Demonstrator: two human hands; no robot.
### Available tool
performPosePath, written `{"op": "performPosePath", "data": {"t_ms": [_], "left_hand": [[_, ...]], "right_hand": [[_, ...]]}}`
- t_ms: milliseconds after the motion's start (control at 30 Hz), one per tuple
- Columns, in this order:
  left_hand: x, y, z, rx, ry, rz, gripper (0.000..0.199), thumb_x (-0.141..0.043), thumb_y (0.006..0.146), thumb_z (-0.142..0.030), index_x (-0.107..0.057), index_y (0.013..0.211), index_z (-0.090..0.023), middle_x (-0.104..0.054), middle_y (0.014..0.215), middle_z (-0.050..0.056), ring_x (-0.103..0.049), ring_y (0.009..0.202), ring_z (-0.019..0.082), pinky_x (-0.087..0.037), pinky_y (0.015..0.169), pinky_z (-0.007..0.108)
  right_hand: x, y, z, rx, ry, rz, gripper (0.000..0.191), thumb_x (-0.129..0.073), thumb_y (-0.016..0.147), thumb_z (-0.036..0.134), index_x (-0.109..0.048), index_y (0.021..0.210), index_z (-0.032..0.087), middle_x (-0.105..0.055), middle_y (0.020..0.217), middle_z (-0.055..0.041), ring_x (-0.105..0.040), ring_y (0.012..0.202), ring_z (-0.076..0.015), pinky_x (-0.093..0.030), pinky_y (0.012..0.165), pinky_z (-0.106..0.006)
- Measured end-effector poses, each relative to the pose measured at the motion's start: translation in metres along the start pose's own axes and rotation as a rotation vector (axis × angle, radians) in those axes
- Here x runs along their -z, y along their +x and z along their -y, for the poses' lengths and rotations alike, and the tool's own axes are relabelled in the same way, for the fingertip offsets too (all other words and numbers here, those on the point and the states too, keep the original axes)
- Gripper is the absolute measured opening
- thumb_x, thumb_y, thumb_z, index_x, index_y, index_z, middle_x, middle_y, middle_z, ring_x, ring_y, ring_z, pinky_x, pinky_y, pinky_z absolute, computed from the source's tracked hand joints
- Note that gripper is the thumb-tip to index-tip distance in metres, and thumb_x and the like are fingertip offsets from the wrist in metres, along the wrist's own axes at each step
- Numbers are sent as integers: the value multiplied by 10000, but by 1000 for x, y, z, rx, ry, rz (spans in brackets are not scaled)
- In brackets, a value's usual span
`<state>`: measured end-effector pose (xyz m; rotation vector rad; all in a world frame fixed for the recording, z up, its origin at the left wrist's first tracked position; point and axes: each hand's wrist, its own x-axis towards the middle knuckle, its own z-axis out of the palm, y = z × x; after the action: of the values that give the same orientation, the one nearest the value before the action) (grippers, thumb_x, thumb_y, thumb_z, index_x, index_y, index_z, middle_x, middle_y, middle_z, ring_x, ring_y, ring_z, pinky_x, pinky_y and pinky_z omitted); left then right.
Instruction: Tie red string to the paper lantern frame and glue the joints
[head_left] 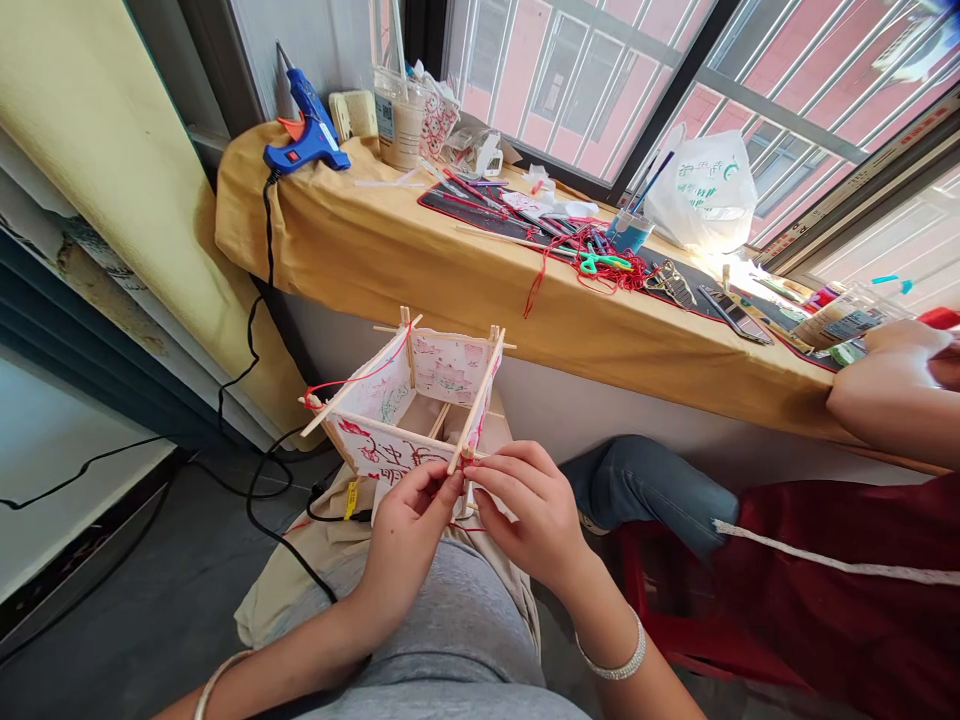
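Observation:
On my lap stands a box-shaped paper lantern [375,455], its thin wooden sticks crossing at the corners and its white panels painted with red and green designs. Both hands meet at the near right corner, where red string [466,458] is wound around the sticks. My left hand [412,515] pinches at this corner with thumb and forefinger. Opposite it, my right hand [536,500] has its fingers closed on the string. The fingertips partly hide the string. Another length of red string [360,376] runs from the left corner to the far one.
A cloth-covered ledge [360,240] runs below the window. On it are a blue glue gun [307,130], plastic cups, green scissors [600,262], tangled red string and a phone [735,315]. Black cables [255,480] trail at left. Another person's hand [892,375] is at right.

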<state>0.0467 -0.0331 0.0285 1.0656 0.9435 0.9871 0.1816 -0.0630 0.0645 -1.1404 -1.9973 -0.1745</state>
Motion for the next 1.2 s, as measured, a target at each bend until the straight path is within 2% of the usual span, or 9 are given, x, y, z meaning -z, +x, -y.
{"op": "performPosePath", "data": {"t_ms": [133,333,500,733,900,1067,1200], "left_hand": [[0,0,0,13,6,2,286,-631,739,-431,-649,845,-166,-573,673,-14,-468,578,102,-377,512,194],[0,2,2,3,44,0,298,-603,745,-452,-611,811,-162,-526,618,-27,-437,541,103,-349,489,200],[3,6,7,1,46,-16,306,-554,774,-480,-554,761,-174,-475,611,-43,-398,535,97,-339,488,194],[3,8,3,-22,78,16,291,-557,772,-467,-553,741,-177,-470,604,-42,-399,535,100,-329,485,196],[-2,4,-1,35,21,78,274,-609,736,-439,-600,759,-166,-509,611,-33,-414,524,94,-333,478,197],[-5,0,1,46,-73,36,256,-688,681,-380,-617,797,-163,-611,715,5,-512,621,114,-392,526,200],[-4,0,4,55,-104,15,262,-692,681,-391,-626,779,-158,-620,703,5,-512,610,107,-401,527,197]], "right_hand": [[2,3,-1,-92,18,1,190,-531,834,53,-626,954,164,-693,877,-50,-541,778,-169,-522,698,-322],[-4,0,-11,-80,-4,-48,93,-562,847,105,-630,870,163,-686,806,-43,-522,745,-163,-511,679,-312],[-10,0,-13,-104,-23,-74,114,-515,877,120,-611,833,164,-658,755,-47,-510,730,-163,-497,670,-312],[-12,0,-12,-237,16,-179,111,-528,862,110,-595,812,182,-624,718,-32,-511,723,-163,-476,651,-311],[-4,-3,-14,-84,47,-41,77,-566,843,104,-602,848,171,-664,793,-44,-532,750,-161,-502,707,-328],[-3,-4,-12,20,15,45,114,-505,878,103,-612,902,131,-675,871,-81,-533,833,-181,-507,799,-367],[-2,-3,-12,35,32,79,183,-440,909,116,-617,958,119,-670,910,-98,-527,880,-190,-519,788,-359]]}}
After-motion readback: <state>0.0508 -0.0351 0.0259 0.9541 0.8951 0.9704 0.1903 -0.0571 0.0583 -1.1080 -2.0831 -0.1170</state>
